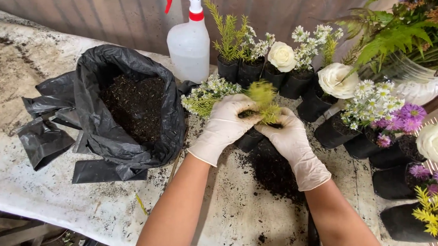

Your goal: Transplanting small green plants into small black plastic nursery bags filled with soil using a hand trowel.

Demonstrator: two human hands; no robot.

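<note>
1. Sprig (262,103): yellow-green, feathery, standing upright in a small black grow bag (250,138) at mid-table, just right of the soil sack. Judging soft and easily crushed; best taking hold low on the stem, at the soil line.
2. Grow bag: thin plastic, probably limp and light, sagging unless supported round its sides.
3. Left hand (227,122), in a white glove: curling round the sprig's base from the left, fingers closing on stem and bag rim.
4. Right hand (290,137), gloved likewise: pressing in from the right, fingers bent at the same base, touching the left.
5. Spilled soil (274,173): lying loose just below the bag.
6. Soil sack (129,111): black, rolled open, well filled.
7. Spray bottle (189,41): translucent white with red trigger, standing behind, no label showing.
8. Potted flowers (375,103): white, purple, in black bags, crowding the right.
</note>
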